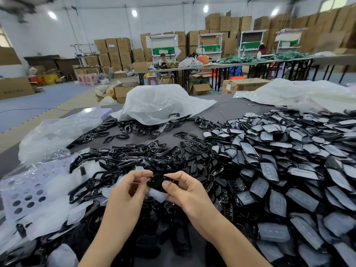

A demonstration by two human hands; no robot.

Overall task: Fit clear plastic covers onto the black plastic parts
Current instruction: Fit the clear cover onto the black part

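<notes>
My right hand (185, 191) grips a small black plastic part (157, 182) with a clear plastic cover (158, 196) hanging below it, thumb pressed on the part's face. My left hand (128, 191) is close beside it, fingers curled, pinching the part's left edge. Both hands hover low over the grey table (223, 110). A large heap of black parts with covers fitted (289, 164) fills the right side. Loose black frames (119, 158) and small black button inserts (200, 151) lie in the middle. Clear covers and punched plastic sheets (34, 191) lie on the left.
A crumpled white plastic bag (163, 101) sits at the table's far middle, and more plastic sheeting (300, 93) at the far right. Beyond are cardboard boxes, long work tables and two seated people.
</notes>
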